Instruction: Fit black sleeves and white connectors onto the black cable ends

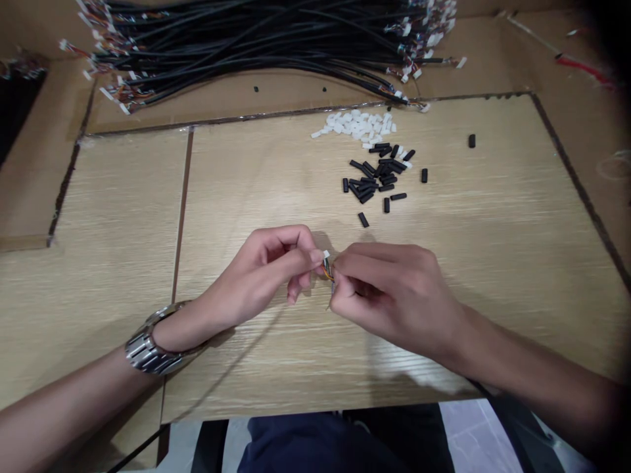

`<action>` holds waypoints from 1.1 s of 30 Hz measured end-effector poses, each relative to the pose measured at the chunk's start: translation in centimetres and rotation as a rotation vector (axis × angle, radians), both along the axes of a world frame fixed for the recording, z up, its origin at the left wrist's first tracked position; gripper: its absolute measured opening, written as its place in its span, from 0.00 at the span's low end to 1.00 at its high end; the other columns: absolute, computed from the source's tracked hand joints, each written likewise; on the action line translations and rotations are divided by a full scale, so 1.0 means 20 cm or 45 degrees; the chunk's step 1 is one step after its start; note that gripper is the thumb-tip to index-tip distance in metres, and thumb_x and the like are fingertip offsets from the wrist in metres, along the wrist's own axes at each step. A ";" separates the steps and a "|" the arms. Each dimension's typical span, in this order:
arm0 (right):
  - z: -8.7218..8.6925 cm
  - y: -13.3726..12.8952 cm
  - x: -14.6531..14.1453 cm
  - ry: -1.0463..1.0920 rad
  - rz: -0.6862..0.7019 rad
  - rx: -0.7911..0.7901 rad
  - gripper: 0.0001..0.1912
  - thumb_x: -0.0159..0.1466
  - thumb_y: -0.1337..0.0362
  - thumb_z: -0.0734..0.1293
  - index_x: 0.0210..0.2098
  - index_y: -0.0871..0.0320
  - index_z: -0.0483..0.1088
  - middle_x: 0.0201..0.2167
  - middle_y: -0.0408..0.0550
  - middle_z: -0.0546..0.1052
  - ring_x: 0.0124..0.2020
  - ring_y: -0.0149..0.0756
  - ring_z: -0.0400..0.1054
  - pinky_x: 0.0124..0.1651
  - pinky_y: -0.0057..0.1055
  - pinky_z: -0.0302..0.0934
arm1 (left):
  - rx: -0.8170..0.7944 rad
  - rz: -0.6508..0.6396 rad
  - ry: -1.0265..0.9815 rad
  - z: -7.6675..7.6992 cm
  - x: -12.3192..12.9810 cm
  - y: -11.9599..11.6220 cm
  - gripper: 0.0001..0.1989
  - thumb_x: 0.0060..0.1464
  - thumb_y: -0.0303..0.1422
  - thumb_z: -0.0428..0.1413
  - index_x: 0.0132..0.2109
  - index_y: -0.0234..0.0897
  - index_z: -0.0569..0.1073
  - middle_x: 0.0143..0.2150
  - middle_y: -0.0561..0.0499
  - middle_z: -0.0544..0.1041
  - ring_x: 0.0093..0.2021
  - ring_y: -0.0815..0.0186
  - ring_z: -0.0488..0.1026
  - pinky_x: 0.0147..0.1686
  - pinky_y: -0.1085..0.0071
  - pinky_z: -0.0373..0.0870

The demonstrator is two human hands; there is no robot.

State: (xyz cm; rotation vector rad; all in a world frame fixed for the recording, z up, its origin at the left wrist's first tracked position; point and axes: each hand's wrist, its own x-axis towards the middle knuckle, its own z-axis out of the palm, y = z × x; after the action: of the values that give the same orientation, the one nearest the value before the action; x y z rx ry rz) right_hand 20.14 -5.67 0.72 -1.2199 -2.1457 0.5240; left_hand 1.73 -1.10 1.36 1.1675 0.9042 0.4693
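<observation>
My left hand [283, 259] pinches a small white connector [326, 254] between thumb and forefinger, just left of centre. Thin coloured wires [327, 270], orange and dark among them, run from that connector across a short gap. On the other side, my right hand [389, 282] grips these wires between thumb and fingers. Both hands are close together above the wooden table [256, 177]. Most of what lies inside the right hand is hidden by its fingers.
Beyond my hands lie a heap of short black tubes [379, 174] and a pile of small white connector housings [357, 125]. A large bundle of black cables [246, 39] with white-plugged ends rests on cardboard [211, 98] at the back. A red-and-white wire [582, 67] lies far right.
</observation>
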 end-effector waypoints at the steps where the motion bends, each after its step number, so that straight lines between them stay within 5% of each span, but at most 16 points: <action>1: 0.00 0.00 0.00 0.004 -0.004 0.004 0.14 0.59 0.75 0.60 0.20 0.56 0.59 0.18 0.40 0.65 0.20 0.28 0.58 0.24 0.29 0.50 | -0.009 -0.003 -0.004 0.00 0.00 0.00 0.10 0.58 0.29 0.55 0.27 0.34 0.70 0.20 0.56 0.69 0.21 0.75 0.65 0.20 0.81 0.64; 28: -0.03 0.00 0.00 -0.014 0.008 0.092 0.16 0.62 0.75 0.60 0.20 0.57 0.58 0.17 0.40 0.62 0.19 0.27 0.55 0.24 0.29 0.50 | -0.042 -0.223 -0.022 -0.02 -0.03 0.04 0.10 0.61 0.26 0.54 0.30 0.33 0.73 0.22 0.56 0.71 0.22 0.75 0.68 0.22 0.83 0.68; 33: -0.03 0.01 0.00 0.086 0.043 -0.015 0.13 0.60 0.75 0.62 0.21 0.58 0.61 0.18 0.38 0.62 0.20 0.25 0.55 0.25 0.27 0.50 | -0.087 -0.226 -0.043 -0.02 -0.03 0.04 0.10 0.61 0.27 0.54 0.30 0.33 0.73 0.23 0.56 0.71 0.22 0.76 0.68 0.23 0.83 0.69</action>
State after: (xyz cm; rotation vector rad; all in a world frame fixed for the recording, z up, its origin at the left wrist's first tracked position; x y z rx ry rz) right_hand 20.23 -5.41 0.15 -1.1577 -2.1119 0.5853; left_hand 1.17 -0.27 1.00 1.1620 0.7736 0.3108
